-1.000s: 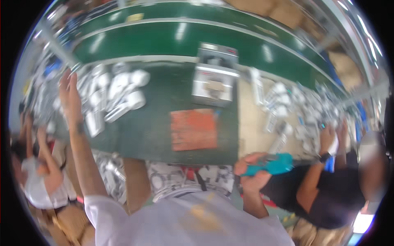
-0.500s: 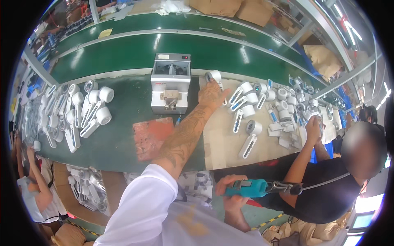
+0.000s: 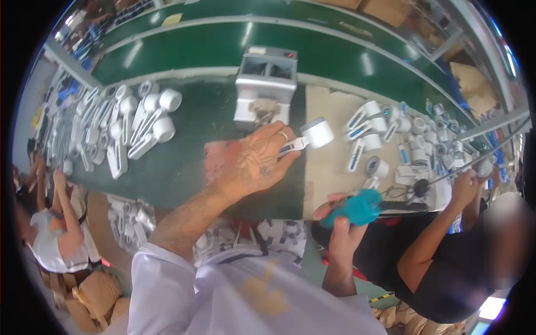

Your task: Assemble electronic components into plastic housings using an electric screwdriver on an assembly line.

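Note:
My left hand [image 3: 261, 162] is closed round the slim handle of a white device with a cylindrical head [image 3: 318, 134]. The handle carries a dark blue strip, and the round head points up and to the right. Lower and to the right, my right hand [image 3: 341, 237] grips a teal electric screwdriver [image 3: 357, 207] held sideways near the table's front edge. Its tip end and cable run toward the right. Just beyond my left hand stands a grey screw feeder [image 3: 266, 89]. A red mat [image 3: 220, 159] lies on the table, partly hidden by my left hand.
Similar white devices lie heaped at the left [image 3: 120, 120] and on a tan sheet [image 3: 321, 178] at the right. A co-worker [image 3: 441, 262] sits close on the right, another person [image 3: 58, 234] on the left. A green conveyor [image 3: 206, 50] runs behind; a box of parts [image 3: 131, 220] is below.
My left hand has come back from the far right side of the feeder, bringing a white device. The screwdriver in my right hand has risen and moved right. The view has shifted.

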Available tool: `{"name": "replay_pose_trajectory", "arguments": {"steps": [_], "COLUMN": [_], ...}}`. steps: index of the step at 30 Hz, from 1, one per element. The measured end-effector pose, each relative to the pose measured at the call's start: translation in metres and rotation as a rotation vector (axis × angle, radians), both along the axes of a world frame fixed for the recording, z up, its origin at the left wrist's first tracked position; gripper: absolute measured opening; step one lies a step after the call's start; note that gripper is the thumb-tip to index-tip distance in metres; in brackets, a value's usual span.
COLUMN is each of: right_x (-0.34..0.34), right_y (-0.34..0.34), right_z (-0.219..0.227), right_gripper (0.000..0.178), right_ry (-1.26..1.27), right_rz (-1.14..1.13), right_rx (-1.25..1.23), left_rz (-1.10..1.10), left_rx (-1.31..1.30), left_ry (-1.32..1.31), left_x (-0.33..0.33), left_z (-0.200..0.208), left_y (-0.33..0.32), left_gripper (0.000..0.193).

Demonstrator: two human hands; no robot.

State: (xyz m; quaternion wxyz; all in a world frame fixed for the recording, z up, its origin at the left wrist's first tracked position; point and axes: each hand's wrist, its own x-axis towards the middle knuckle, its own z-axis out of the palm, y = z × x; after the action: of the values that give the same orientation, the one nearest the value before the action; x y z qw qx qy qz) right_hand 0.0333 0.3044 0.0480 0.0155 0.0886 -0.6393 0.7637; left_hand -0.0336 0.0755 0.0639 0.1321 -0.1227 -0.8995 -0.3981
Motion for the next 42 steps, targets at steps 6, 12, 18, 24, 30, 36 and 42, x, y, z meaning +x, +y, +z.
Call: {"name": "replay_pose_trajectory", "arguments": {"steps": [6,12,18,24,30,36,42], "right_x": [-0.027,-0.099,-0.159,-0.166,-0.132,-0.114,-0.112], "right_y": [-0.054,-0.142,-0.197,-0.199,-0.181,-0.171,-0.168], "right_z": [0.0,0.02,0.011,-0.006,0.011,0.011,-0.003], "right_gripper": [0.075,0.07,0.055,0.042,0.036,0.039,0.035], "right_ry": [0.034,0.247,0.428,0.417,0.232,0.256,0.219], "right_rz": [0.08,0.127,0.091,0.127,0.144,0.186,0.235], "right_rx": [-0.113,-0.207,-0.106,-0.058,-0.103,-0.14,-0.118], "left_rz": [0.058,-0.006,0.034,0.012,0.04,0.037,0.017], "left_rx": [-0.247,-0.14,-0.105,-0.131,-0.096,-0.114,-0.105], "left_ry": [0.132,0.042,0.177,0.172,0.17,0.152,0.079], "left_x": [0.045,0.039,0.041,0.038,0.036,0.037,0.04], "left_z": [-0.052,-0.051,-0.065,-0.065,-0.071,-0.07,-0.073], "left_y": [-0.063,-0.083,-0.081,-0.083,-0.083,-0.082,-0.082], "left_gripper": [0.025,0.025,0.033,0.039,0.04,0.043,0.045]}}
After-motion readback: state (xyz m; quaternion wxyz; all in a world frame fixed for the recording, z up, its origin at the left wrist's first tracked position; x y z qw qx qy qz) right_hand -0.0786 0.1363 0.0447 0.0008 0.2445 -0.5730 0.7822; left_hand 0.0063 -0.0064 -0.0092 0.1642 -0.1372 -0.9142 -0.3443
